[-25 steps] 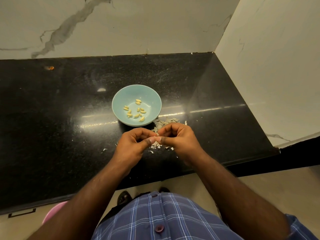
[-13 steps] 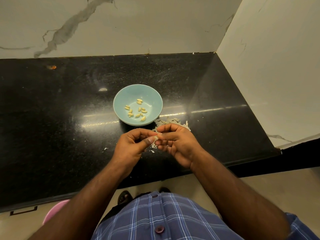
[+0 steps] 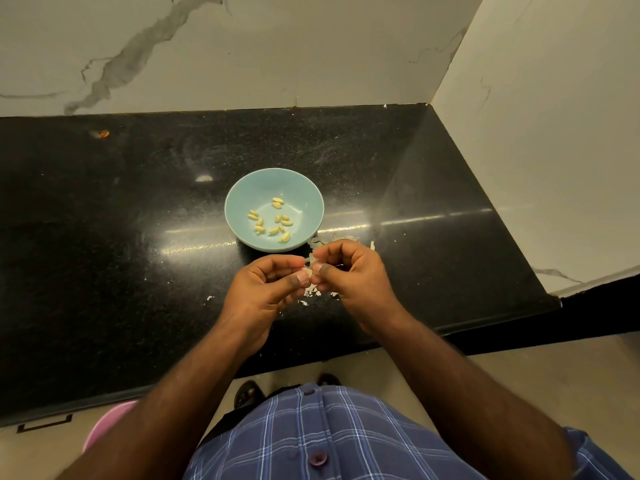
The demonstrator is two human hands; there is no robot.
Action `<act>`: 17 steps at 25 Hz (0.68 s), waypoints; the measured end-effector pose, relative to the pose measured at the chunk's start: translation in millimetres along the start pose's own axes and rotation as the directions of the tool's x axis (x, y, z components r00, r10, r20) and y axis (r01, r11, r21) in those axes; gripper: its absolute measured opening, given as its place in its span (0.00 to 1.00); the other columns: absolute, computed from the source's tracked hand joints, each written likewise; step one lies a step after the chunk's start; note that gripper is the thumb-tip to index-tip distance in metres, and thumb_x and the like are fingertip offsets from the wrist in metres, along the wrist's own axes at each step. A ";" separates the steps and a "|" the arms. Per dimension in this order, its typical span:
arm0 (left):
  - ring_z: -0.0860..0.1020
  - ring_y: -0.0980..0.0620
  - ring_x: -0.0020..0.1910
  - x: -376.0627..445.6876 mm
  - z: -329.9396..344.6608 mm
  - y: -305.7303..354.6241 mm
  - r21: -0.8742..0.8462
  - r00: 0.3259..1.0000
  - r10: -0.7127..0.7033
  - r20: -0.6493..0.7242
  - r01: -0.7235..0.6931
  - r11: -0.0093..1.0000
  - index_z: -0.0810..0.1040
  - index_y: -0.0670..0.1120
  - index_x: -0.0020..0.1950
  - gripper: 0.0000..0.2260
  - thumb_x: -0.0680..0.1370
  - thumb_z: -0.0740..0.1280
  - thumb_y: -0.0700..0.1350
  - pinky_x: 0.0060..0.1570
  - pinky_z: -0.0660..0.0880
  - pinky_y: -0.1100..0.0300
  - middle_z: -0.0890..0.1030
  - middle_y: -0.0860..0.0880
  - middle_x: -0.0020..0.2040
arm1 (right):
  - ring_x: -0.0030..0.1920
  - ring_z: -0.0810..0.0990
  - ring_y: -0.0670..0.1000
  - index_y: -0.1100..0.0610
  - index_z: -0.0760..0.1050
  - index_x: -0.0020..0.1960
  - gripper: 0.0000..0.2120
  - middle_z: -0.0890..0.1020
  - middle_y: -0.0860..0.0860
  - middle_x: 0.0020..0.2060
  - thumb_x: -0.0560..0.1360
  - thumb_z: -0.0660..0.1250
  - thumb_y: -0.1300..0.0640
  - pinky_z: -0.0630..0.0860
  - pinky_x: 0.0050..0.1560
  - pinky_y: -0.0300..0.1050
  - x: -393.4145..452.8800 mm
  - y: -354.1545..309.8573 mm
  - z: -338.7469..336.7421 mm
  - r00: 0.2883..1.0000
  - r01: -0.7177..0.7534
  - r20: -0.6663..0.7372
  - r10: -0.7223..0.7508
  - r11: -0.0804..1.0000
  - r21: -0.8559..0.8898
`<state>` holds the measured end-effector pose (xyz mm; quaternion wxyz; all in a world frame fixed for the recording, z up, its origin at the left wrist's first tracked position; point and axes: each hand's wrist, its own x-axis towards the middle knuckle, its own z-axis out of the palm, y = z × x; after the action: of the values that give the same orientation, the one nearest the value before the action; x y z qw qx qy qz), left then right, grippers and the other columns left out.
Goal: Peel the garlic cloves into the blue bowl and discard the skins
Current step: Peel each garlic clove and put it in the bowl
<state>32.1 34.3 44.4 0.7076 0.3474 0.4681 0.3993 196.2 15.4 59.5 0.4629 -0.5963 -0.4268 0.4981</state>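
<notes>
A blue bowl (image 3: 242,188) stands mid-counter and holds several peeled yellowish garlic cloves (image 3: 273,221). Just in front of the bowl my left hand (image 3: 266,289) and my right hand (image 3: 353,275) meet fingertip to fingertip. Between them they pinch a small garlic clove (image 3: 309,268) with pale skin on it; most of the clove is hidden by the fingers. Loose white skins (image 3: 317,292) lie on the counter under and behind the hands.
The black stone counter (image 3: 104,237) runs into a corner of marble walls at the back and right. A small orange speck (image 3: 103,134) lies far left. A pink container (image 3: 107,424) sits on the floor below the front edge.
Both hands stayed just in front of the bowl, working the clove. The right hand turned a little, its fingers now curled over the clove from above.
</notes>
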 end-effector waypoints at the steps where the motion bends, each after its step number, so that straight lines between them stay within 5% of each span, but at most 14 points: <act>1: 0.85 0.50 0.46 0.4 -0.2 0.4 -0.013 1.000 -0.008 -0.003 0.008 1.000 0.83 0.42 0.54 0.14 0.69 0.75 0.39 0.44 0.81 0.61 0.87 0.45 0.46 | 0.41 0.85 0.53 0.59 0.80 0.52 0.07 0.83 0.56 0.42 0.78 0.69 0.69 0.83 0.44 0.46 0.1 -0.3 -0.8 1.000 -0.005 -0.004 0.005 1.000 -0.006; 8: 0.86 0.48 0.43 -0.3 -1.7 5.3 -0.045 0.997 -0.069 -0.025 0.068 0.997 0.80 0.40 0.54 0.15 0.69 0.75 0.39 0.41 0.83 0.60 0.86 0.41 0.45 | 0.52 0.86 0.52 0.52 0.82 0.57 0.13 0.87 0.52 0.49 0.75 0.74 0.65 0.83 0.56 0.49 3.4 -3.3 -5.8 0.987 0.071 0.153 -0.055 0.992 -0.101; 17: 0.86 0.47 0.48 0.4 -5.8 6.8 -0.017 0.991 -0.137 0.013 0.137 0.990 0.81 0.40 0.59 0.14 0.75 0.72 0.33 0.42 0.82 0.62 0.87 0.41 0.52 | 0.47 0.84 0.41 0.52 0.84 0.56 0.13 0.85 0.44 0.44 0.76 0.72 0.66 0.82 0.55 0.44 11.2 2.0 -19.1 0.998 0.066 0.041 -0.057 0.957 -0.282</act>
<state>25.1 38.3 48.3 0.7392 0.3105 0.4831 0.3519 216.8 23.4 56.9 0.3809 -0.6348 -0.5194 0.4268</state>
